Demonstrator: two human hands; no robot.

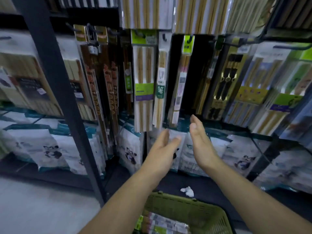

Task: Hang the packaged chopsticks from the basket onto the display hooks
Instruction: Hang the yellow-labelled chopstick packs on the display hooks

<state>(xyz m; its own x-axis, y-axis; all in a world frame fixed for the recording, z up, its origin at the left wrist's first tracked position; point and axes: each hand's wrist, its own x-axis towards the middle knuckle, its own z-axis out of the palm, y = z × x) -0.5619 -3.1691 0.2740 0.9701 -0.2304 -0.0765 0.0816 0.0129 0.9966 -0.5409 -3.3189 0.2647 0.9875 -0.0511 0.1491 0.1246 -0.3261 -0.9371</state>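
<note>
My left hand [163, 147] and right hand [200, 142] both empty, fingers straight, below hanging packs [144, 81]; basket [194, 211] underneath.

My olive-green plastic mesh basket [194, 203] sits at the bottom centre of the frame, with clear-wrapped packs of chopsticks [162, 224] lying flat inside it. Mid-frame, a clear pack of pale wooden chopsticks with lime-green cards [144, 85] hangs upright. Just right of it a narrower pack [161, 88] hangs slightly tilted. Further right, a slim green-topped pack [183, 81] hangs almost edge-on from a black metal hook [190, 39].
</note>
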